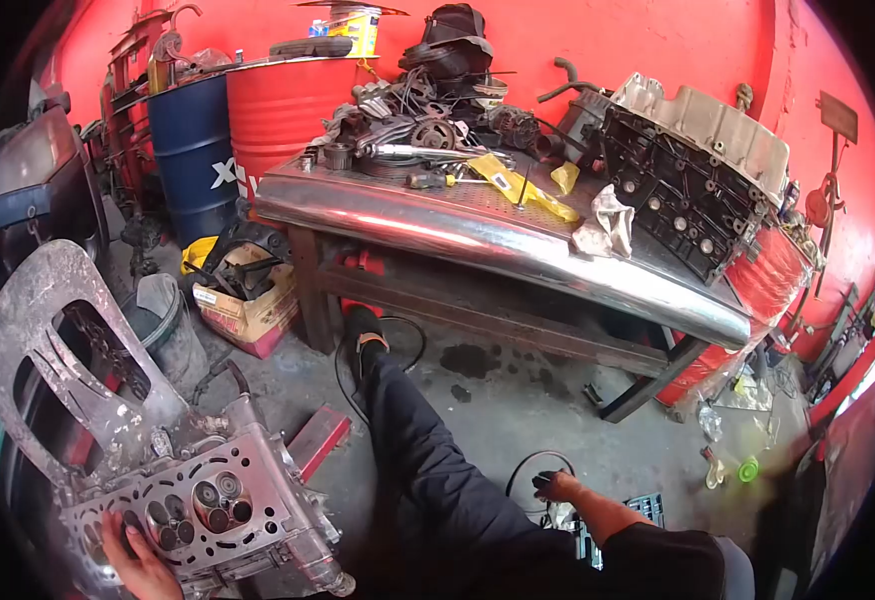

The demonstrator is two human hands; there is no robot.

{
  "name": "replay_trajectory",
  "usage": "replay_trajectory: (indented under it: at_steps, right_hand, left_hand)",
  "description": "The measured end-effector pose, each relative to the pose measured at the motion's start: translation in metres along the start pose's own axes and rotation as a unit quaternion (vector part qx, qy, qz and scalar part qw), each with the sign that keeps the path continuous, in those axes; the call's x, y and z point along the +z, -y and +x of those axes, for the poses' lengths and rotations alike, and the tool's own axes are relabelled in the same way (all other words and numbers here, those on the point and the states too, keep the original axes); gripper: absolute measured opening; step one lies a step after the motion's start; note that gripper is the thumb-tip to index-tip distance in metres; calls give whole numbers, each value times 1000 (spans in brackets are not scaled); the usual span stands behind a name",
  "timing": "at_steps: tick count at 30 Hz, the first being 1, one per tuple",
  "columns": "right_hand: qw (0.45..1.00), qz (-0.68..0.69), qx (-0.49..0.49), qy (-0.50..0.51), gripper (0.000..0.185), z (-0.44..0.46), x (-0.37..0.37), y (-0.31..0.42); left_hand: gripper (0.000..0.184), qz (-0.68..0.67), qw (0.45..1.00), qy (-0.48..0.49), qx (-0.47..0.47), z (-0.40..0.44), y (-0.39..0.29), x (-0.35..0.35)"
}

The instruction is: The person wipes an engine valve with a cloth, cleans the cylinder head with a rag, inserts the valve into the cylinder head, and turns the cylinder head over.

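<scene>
My left hand [140, 566] lies with its fingers spread on the flat face of a metal cylinder head [258, 478] at the lower left, over its round valve recesses. The cylinder head rests on a stained plastic chair [33, 300]. On the right, my right hand [558, 487] reaches down near the floor, its fingers curled around something dark that is too small to make out. Below that hand are a pale item and a blue-grey slotted tray [646, 508], partly hidden by my arm.
A metal-edged workbench [458, 225] holds an engine block [678, 190], tools, a white cloth [608, 222] and piled parts. Behind stand a blue drum [193, 150] and a red drum [283, 110]. A cardboard box [248, 300], a bucket [173, 335] and a red block [318, 442] sit on the floor.
</scene>
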State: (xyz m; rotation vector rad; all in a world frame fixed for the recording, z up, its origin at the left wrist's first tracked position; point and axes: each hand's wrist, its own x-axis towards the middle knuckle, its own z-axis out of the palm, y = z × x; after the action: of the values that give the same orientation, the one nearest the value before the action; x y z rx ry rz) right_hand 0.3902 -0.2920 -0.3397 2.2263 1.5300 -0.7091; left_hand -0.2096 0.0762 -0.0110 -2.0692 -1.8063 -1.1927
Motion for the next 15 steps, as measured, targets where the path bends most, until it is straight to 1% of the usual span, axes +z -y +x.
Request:
replay_trajectory:
  at_steps: [1,2,3,4,5,6,7,8,9,10,11,13,14,15]
  right_hand:
    - [985,78,136,-77,66,-15,-49,32]
    - [940,154,262,-152,74,-24,-113,60]
    - [926,211,171,-261,74,-5,-128,38]
    - [892,244,124,-360,65,2,-168,32]
    - [847,247,60,-467,48,-4,-232,39]
    - [766,329,18,-552,27,-8,-291,49]
    - [745,243,-32,-621,17,-17,-347,47]
    - [714,241,5,-657,16,-32,-401,60]
    - [731,243,89,-631,19,-36,-443,56]
    - [664,227,21,-712,23,-13,-473,31]
    - [662,239,55,-708,27,4,-503,9]
    - [701,229,89,-669,33,25,-548,-21]
    - [697,226,53,-678,37,83,-555,-94]
    - [743,180,102,-636,37,52,-564,-59]
  left_hand:
    - [51,3,1000,-3,-1,1,-2,-1]
    - [51,7,1000,-10,-3,1,-4,-1]
    - [50,6,1000,-12,-3,1,-6,-1]
    - [51,-2,998,43,-51,0,-3,-3]
    - [51,-1,998,45,-50,-3,16,8]
    - [43,-110,990,28,-84,-8,45,26]
    - [38,-218,969,10,-119,-10,60,35]
    - [38,-215,969,9,-119,-9,56,32]
    - [37,-170,980,15,-105,-7,48,28]
    - [37,-124,988,22,-94,-8,45,23]
    - [37,-124,989,10,-82,-10,53,28]
    - [38,-105,992,-4,-73,-13,53,30]
    - [37,-178,976,-2,-127,-12,43,29]
    - [37,-238,953,-10,-190,-11,31,27]
